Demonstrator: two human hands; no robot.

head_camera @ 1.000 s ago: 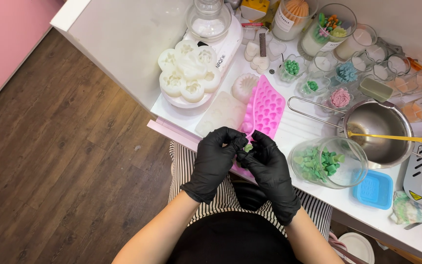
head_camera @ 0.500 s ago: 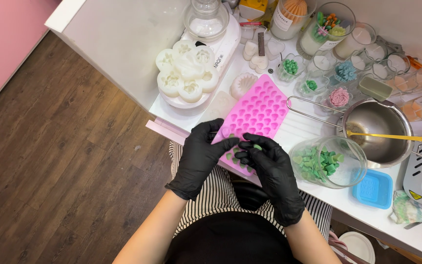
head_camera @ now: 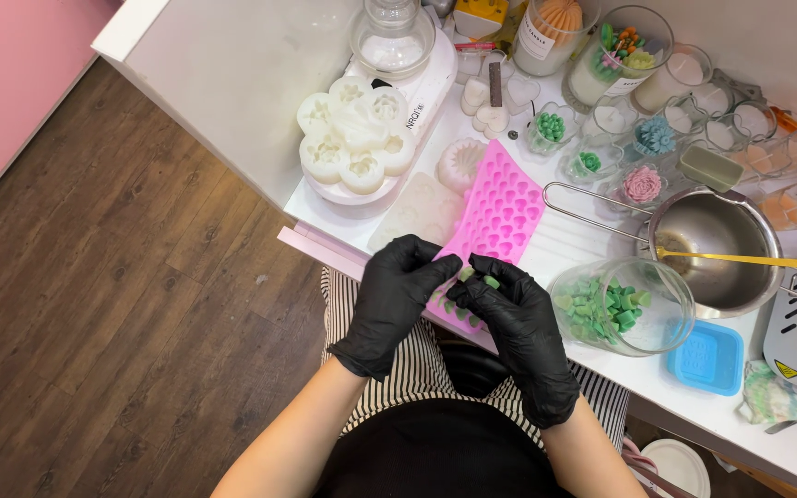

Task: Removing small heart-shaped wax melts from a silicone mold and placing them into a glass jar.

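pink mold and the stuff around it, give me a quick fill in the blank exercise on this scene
1. Both hands, left hand and right hand, wear ____ gloves.
2. The pink mold has ____-shaped cavities.
3. The glass bowl right of the mold holds ____ wax pieces.
4. A yellow spoon rests across the steel ____.

Missing words: black; heart; green; pot

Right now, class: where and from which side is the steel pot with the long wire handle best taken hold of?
Grip the steel pot by its wire loop handle, coming from the left: it sticks out sideways over bare table, while the yellow stirrer lies across the bowl's right rim.
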